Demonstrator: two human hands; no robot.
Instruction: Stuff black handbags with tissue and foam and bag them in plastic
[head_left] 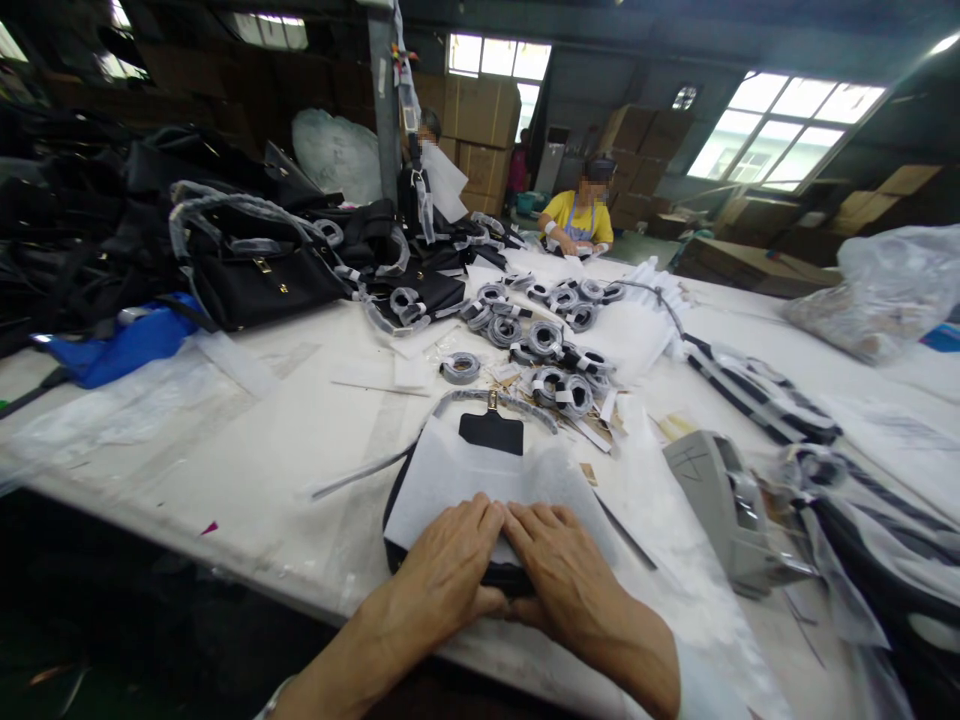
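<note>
A black handbag [394,520] lies at the table's near edge in front of me, a white paper sheet [450,475] spread over most of it. A black tab [491,432] with a gold clasp shows at its far side, and a wrapped strap [375,465] curves out to the left. My left hand [454,555] and my right hand [559,560] meet over the near edge of the bag. Their fingers press on the sheet, while both thumbs rest below that edge, so the bag is gripped between. What the palms cover is hidden.
Wrapped strap coils [544,340] lie beyond the bag. Black handbags [262,280] are piled at the left, near a blue bag [127,345]. A grey tape dispenser [720,510] stands at the right, beside wrapped straps [757,390]. A person in yellow [559,212] sits across the table.
</note>
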